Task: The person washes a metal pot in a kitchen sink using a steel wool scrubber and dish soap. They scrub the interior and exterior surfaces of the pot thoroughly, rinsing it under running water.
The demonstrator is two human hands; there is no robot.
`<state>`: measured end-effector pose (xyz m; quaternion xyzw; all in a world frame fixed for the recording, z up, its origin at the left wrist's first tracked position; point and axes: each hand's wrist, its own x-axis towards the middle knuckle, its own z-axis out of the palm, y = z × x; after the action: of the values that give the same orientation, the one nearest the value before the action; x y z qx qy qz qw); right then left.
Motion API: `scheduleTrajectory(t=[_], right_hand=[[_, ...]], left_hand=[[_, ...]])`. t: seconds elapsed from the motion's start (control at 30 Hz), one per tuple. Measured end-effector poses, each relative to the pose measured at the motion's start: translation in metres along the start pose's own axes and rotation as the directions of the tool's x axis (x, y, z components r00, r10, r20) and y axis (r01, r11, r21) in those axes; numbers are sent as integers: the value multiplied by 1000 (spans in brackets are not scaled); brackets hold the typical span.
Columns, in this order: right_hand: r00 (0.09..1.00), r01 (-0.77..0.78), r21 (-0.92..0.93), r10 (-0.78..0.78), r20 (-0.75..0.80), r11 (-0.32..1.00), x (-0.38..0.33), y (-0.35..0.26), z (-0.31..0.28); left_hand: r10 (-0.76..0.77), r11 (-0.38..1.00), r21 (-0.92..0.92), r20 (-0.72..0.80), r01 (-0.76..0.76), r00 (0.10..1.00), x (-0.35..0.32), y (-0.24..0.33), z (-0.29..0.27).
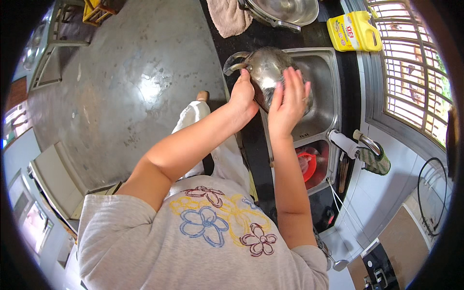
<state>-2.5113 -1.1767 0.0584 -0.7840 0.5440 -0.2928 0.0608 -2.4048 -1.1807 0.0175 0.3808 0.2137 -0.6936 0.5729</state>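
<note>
**Two hands on one steel kettle, over the sink**

One steel kettle point(268, 70), rounded, tipped on its side, held over the left edge of the steel sink point(326, 96). Handle loop and spout stick out past that edge, over the black counter point(251, 140).

Left hand point(243, 96): fingers clenched around the kettle at the handle end, thumb side up against the metal.

Right hand point(288, 104): fingers spread flat, palm pressed on the kettle's curved body. Not curled round anything I can see. Can't tell if a cloth or scrubber sits under the palm.

Sink sits in the counter. The near basin holds a red round item point(307, 164); details too small to tell.

Tap point(355, 145): white body, on the right edge of the sink, spout pointing back toward the basin. Green-grey cloth point(377, 162) touching it on the right.

Far right corner of the counter: yellow jug-type bottle point(353, 31) lying beside the window grille point(411, 72).

Far edge of the counter: large steel bowl point(282, 10), and a beige towel point(228, 17) just left of it.

Left of the counter: grey polished floor point(125, 82).
</note>
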Motion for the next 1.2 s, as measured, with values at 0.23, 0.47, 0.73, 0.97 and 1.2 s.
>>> scheduleTrajectory(t=[0.23,0.47,0.73,0.97,1.2], right_hand=[[998,-23,223,34,-44,975,-22,15,-18],[981,186,43,-188,51,982,8,-51,5],[965,-213,308,250,-85,927,-14,0,-17],[988,149,-14,-148,34,989,13,-54,-8],[960,-174,248,221,-173,953,8,5,-23]], left_hand=[[-7,998,62,-152,17,988,-29,32,5],[-18,999,40,-76,21,997,-17,37,-14],[-35,998,-50,-200,26,979,-35,53,-13],[-74,996,-65,-95,68,993,-39,47,-8],[-44,999,-24,-184,40,982,-45,53,-4]])
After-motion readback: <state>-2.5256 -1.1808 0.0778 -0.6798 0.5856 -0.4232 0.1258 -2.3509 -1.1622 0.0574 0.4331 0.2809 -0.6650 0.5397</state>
